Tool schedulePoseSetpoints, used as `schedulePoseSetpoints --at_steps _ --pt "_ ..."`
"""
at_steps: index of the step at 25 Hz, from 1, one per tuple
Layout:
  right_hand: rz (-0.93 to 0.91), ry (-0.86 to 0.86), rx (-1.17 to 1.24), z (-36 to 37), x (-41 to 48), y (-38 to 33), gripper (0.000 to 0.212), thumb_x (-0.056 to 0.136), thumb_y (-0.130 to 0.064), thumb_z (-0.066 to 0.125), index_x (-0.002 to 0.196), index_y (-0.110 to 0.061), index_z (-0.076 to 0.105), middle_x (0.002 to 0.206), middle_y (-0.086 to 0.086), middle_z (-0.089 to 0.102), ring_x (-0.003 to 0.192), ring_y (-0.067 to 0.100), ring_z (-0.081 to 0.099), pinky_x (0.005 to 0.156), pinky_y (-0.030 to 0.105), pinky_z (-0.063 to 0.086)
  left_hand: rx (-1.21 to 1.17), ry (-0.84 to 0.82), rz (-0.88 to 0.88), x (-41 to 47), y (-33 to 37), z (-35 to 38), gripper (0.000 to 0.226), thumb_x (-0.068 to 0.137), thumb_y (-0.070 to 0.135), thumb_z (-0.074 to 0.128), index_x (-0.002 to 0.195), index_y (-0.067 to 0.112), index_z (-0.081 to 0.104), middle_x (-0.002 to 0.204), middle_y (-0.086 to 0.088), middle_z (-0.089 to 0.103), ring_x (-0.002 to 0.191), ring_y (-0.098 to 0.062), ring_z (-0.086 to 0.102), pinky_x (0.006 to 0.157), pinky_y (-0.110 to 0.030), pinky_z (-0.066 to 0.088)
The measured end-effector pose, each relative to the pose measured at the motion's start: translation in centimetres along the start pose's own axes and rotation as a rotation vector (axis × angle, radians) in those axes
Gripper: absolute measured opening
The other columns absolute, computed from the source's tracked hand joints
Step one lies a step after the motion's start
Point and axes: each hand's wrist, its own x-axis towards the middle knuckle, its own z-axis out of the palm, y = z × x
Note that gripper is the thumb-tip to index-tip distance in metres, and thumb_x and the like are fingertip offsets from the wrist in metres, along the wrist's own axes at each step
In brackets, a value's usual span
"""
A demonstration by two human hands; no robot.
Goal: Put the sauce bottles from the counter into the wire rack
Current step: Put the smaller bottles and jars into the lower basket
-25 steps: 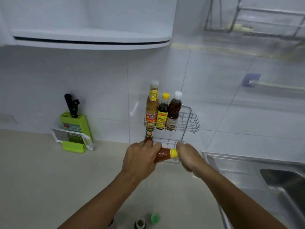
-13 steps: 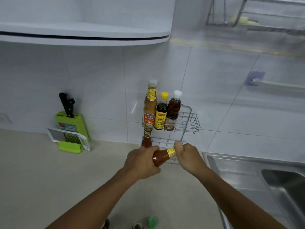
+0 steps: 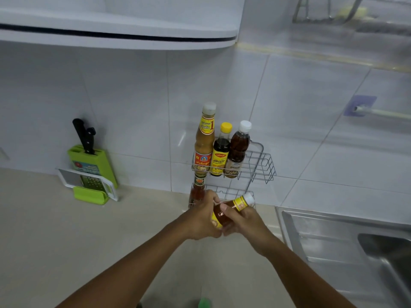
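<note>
From the head camera we see both hands meeting in front of the wire rack, which hangs on the tiled wall above the counter. Our left hand wraps around the lower body of an amber bottle, and our right hand closes on its upper body and neck, so both grip the same bottle. The bottle is tilted, its white cap pointing up and to the right, just in front of the rack's lower tier. It is off the counter and not yet in the rack.

In the upper tier stand three bottles side by side, touching: a tall tan one at the left, a dark one with a yellow cap in the middle, and a brown one with a white cap at the right. The right part of that tier holds nothing. In the lower tier a red bottle stands upright at the left end, partly hidden by our left hand.

Well to the left, against the wall, sits a green knife block with black handles sticking up, and a grater leans on its front. At the right lies a steel sink. A green cap shows at the bottom edge.
</note>
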Motion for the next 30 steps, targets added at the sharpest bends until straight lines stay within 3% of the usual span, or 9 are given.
schedulePoseSetpoints --at_steps 4,7,9,11,13,16,19,24,30 --pt "-0.035 0.285 -0.069 -1.0 2.9 1.0 0.032 0.088 -0.025 0.078 0.109 -0.001 0.074 0.082 0.016 0.080 0.070 0.033 0.078 0.072 0.050 0.065 0.005 -0.042 -0.110 2.3 -4.8 -2.2 0.114 0.059 0.033 0.094 0.143 0.030 0.016 0.142 -0.004 0.046 0.127 -0.024 0.052 0.101 -0.039 0.052" --pt "-0.033 0.400 -0.117 -1.7 5.4 2.2 0.039 0.081 -0.030 0.084 0.112 -0.008 0.074 0.093 0.012 0.080 0.075 0.026 0.079 0.074 0.042 0.066 -0.037 -0.011 -0.310 3.5 -9.2 -3.2 0.088 0.079 0.031 0.081 0.148 0.022 0.027 0.145 -0.009 0.050 0.124 -0.021 0.053 0.103 -0.036 0.049" --pt "-0.080 0.457 -0.205 -1.6 6.8 2.6 0.036 0.078 -0.033 0.086 0.110 -0.019 0.075 0.093 0.002 0.078 0.080 0.019 0.077 0.076 0.026 0.064 -0.129 0.033 -0.371 4.1 -10.5 -2.9 0.070 0.088 0.022 0.070 0.147 0.020 0.034 0.144 -0.010 0.051 0.118 -0.022 0.056 0.099 -0.035 0.052" --pt "-0.135 0.476 -0.302 -1.1 7.9 2.6 0.036 0.078 -0.027 0.087 0.111 -0.024 0.072 0.090 -0.009 0.072 0.080 0.002 0.069 0.069 0.002 0.051 -0.220 0.054 -0.395 5.1 -11.2 -2.5 0.067 0.091 0.015 0.064 0.150 0.019 0.033 0.150 -0.011 0.046 0.126 -0.026 0.054 0.100 -0.037 0.052" --pt "-0.156 0.448 -0.361 -0.7 9.0 3.0 0.040 0.076 -0.022 0.088 0.113 -0.024 0.071 0.088 -0.015 0.067 0.078 -0.010 0.063 0.067 -0.002 0.045 -0.284 0.058 -0.402 6.1 -11.3 -2.1 0.072 0.091 0.012 0.061 0.155 0.019 0.026 0.157 -0.010 0.038 0.138 -0.028 0.046 0.099 -0.035 0.049" --pt "-0.133 0.411 -0.435 -0.5 10.6 3.7 0.041 0.075 -0.024 0.089 0.112 -0.023 0.071 0.091 -0.011 0.069 0.084 0.001 0.066 0.079 0.013 0.052 -0.337 0.063 -0.392 7.0 -10.3 -1.8 0.078 0.082 0.016 0.060 0.154 0.020 0.029 0.156 -0.008 0.042 0.140 -0.028 0.045 0.103 -0.034 0.046" --pt "-0.082 0.358 -0.558 -0.4 12.4 4.1 0.042 0.078 -0.031 0.085 0.114 -0.020 0.068 0.096 0.001 0.073 0.091 0.022 0.069 0.082 0.033 0.056 -0.309 0.066 -0.361 7.8 -9.7 -1.6 0.078 0.065 0.027 0.055 0.142 0.022 0.047 0.140 -0.007 0.059 0.127 -0.029 0.056 0.107 -0.046 0.047" --pt "-0.019 0.256 -0.691 -0.8 15.3 4.1 0.043 0.080 -0.042 0.081 0.113 -0.018 0.067 0.104 0.004 0.074 0.095 0.024 0.068 0.080 0.035 0.055 -0.276 0.066 -0.379 9.3 -11.7 -1.1 0.070 0.065 0.023 0.055 0.135 0.029 0.055 0.131 -0.003 0.067 0.118 -0.027 0.063 0.101 -0.047 0.053" --pt "0.002 0.183 -0.692 -0.1 16.8 5.1 0.042 0.081 -0.037 0.083 0.112 -0.016 0.066 0.100 0.002 0.069 0.092 0.020 0.063 0.077 0.030 0.045 -0.242 0.089 -0.379 8.8 -10.7 -1.5 0.059 0.080 0.010 0.055 0.137 0.024 0.057 0.126 -0.004 0.069 0.110 -0.029 0.066 0.083 -0.031 0.051"
